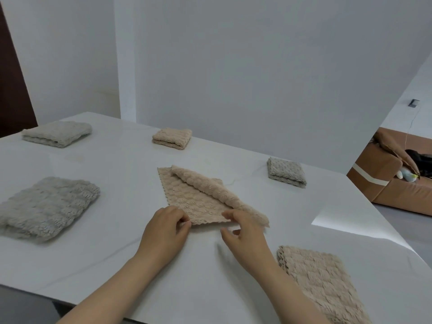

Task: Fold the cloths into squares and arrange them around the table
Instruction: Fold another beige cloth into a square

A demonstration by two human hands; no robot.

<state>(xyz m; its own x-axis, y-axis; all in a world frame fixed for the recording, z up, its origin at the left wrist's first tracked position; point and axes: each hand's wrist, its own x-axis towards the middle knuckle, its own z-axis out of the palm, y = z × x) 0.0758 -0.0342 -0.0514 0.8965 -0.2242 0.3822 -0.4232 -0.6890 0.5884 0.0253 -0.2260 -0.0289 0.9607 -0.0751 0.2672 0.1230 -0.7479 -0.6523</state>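
A flat beige waffle cloth [320,281] lies at the near right of the white marble-look table [117,253]. Just beyond it, the left hand [163,228] and right hand [243,232] each pinch the near edge of a fluffy beige cloth [198,197], half-folded at the table's centre. A thick grey folded cloth [46,206] sits left. Farther back lie three folded squares: a grey square [57,133], a beige square [171,137] and a small grey square [286,171]. Behind them stand plain white walls [257,66], with an open cardboard box [383,178] on the floor at right.

Half-folded beige cloth [198,197] on the table [117,253]
One edge rolled over; around it, folded: far grey cloth [57,134], near grey cloth [46,206], right grey cloth [286,172], far beige square [172,138], near beige square [320,281].
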